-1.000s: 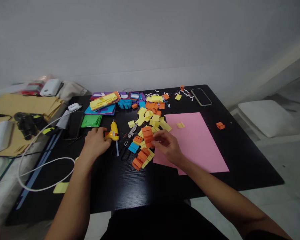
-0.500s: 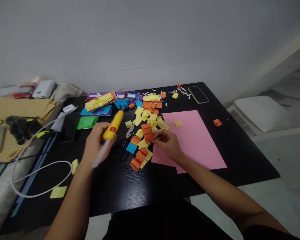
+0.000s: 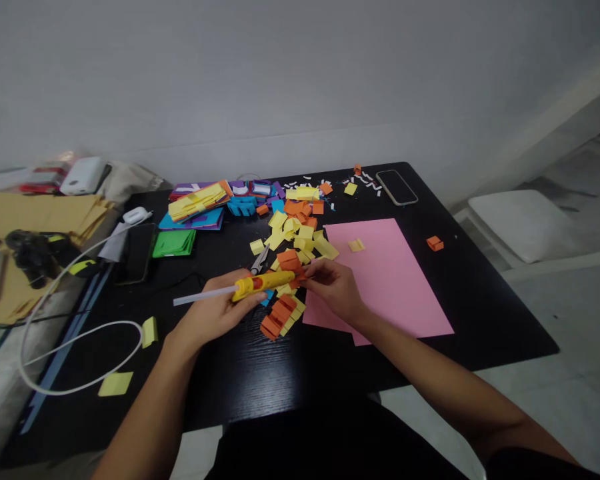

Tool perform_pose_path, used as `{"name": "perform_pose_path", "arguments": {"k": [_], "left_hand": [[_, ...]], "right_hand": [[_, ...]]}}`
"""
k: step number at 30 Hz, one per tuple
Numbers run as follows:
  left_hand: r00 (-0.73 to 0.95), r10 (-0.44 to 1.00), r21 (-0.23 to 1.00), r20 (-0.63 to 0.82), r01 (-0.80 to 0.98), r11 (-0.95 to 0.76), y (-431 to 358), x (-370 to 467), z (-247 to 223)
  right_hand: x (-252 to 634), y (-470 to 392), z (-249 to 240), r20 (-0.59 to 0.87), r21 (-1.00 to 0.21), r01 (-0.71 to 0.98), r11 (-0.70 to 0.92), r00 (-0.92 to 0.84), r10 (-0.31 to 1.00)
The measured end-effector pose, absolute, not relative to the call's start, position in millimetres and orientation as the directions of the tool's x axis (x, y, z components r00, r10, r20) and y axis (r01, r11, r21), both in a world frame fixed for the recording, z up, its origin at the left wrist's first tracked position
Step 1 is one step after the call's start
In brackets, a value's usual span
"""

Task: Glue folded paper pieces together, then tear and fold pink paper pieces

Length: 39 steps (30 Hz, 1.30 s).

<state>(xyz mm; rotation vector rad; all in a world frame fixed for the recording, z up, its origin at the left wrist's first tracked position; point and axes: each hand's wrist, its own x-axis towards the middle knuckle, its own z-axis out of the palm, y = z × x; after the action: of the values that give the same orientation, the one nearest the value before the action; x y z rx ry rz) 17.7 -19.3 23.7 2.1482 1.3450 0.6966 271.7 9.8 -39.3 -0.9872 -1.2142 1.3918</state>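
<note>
My left hand [image 3: 220,308] is wrapped round a yellow glue gun [image 3: 255,285], with a pale glue stick [image 3: 203,295] poking out of its rear. The gun points right, its nozzle end at the folded orange paper [image 3: 289,260] that my right hand [image 3: 336,285] pinches between thumb and fingers. Whether the nozzle touches the paper I cannot tell. Below the gun lie more folded orange papers [image 3: 279,317] against yellow ones [image 3: 294,319]. A blue paper piece is partly covered by my left hand. Scissors [image 3: 260,260] lie behind the gun, partly hidden.
Pink sheets [image 3: 395,280] lie to the right, a small yellow paper [image 3: 357,245] on them. Yellow paper pieces [image 3: 293,227] are heaped behind my hands. A phone [image 3: 397,188] rests at the back right, another phone [image 3: 137,253] at left. A white cable [image 3: 83,347] loops over the left side.
My left hand has swung the glue gun right and down, from pointing up and away to lying level against the orange paper. My right hand has stayed almost still, holding the paper.
</note>
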Motion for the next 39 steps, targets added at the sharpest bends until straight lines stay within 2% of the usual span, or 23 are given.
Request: {"name": "perform_pose_path", "arguments": {"k": [16, 29, 39], "left_hand": [[0.415, 0.894, 0.612, 0.169, 0.667, -0.425, -18.7, 17.6, 19.1], [0.421, 0.883, 0.566, 0.206, 0.685, -0.459, -17.8, 6.6, 21.6], [0.394, 0.898, 0.585, 0.197, 0.688, -0.430, -18.3, 9.4, 23.1]], "right_hand": [[270.2, 9.4, -40.0, 0.038, -0.984, -0.178, 0.003, -0.189, 0.981], [275.0, 16.3, -37.9, 0.019, -0.983, -0.183, -0.001, -0.107, 0.994], [275.9, 16.7, -38.1, 0.003, -0.982, -0.186, -0.016, -0.103, 0.995]]}}
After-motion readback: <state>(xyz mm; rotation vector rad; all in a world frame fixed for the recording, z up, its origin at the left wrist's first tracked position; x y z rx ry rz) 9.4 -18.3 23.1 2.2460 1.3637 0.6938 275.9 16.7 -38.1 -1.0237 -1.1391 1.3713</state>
